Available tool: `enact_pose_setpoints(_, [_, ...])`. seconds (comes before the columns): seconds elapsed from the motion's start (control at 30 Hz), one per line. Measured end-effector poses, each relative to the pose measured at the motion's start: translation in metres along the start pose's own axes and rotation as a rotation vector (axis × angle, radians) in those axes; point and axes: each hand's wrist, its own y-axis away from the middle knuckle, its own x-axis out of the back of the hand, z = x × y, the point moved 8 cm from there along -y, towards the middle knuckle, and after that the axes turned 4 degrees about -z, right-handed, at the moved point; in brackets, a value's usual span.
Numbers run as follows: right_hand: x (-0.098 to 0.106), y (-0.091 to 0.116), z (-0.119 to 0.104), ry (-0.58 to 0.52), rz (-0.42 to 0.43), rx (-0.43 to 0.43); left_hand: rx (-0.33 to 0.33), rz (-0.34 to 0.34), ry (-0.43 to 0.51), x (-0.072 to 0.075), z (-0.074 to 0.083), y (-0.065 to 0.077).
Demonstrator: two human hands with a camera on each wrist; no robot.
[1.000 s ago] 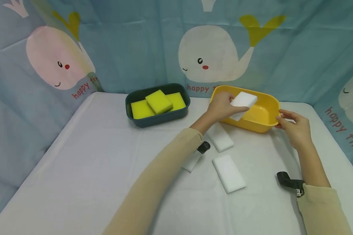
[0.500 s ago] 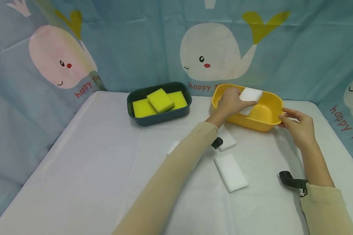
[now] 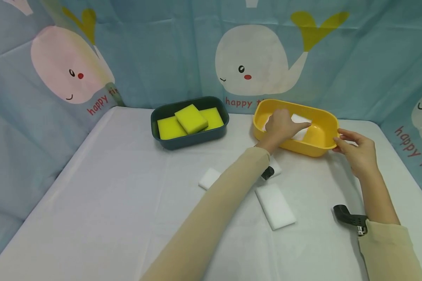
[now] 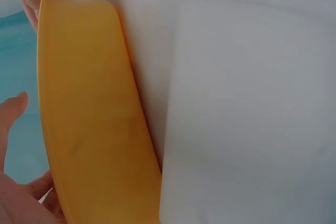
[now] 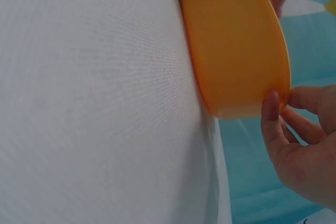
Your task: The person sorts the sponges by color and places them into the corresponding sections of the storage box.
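My left hand is inside the yellow plastic bin, over a white sponge lying there. Its thumb stretches out to the right, apart from the fingers, and the hand covers part of the sponge. From the left wrist, the thumb and the other fingers show well spread above the bin's rim, while the bin wall hides the sponge. My right hand pinches the bin's right end; the right wrist view shows its thumb on the outer wall and fingers at the rim.
One white sponge lies on the white tablecloth before the bin. Two others, a left one and one by the wrist camera, are partly behind the left arm. A dark green bin holds yellow sponges. A whale-print curtain hangs behind.
My left hand has moved right and down into the yellow bin. The white sponge it held up has gone down inside, and the thumb now stands away. My right hand keeps its hold.
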Motion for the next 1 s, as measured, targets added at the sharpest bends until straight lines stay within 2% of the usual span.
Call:
enact_pose_setpoints(0.2, [-0.001, 0.001, -0.002, -0.006, -0.005, 0.003, -0.054, 0.008, 0.096, 0.001, -0.006, 0.000])
enact_pose_setpoints(0.4, [-0.002, 0.001, -0.002, -0.013, -0.008, -0.006, -0.095, 0.011, 0.159, 0.008, -0.008, 0.005])
enact_pose_setpoints(0.6, [0.000, 0.001, 0.000, -0.018, -0.006, -0.016, -0.151, -0.010, 0.208, 0.018, -0.008, 0.011])
enact_pose_setpoints(1.0, [-0.001, 0.002, 0.001, -0.008, -0.002, -0.024, -0.216, -0.047, 0.254, 0.031, -0.013, 0.025])
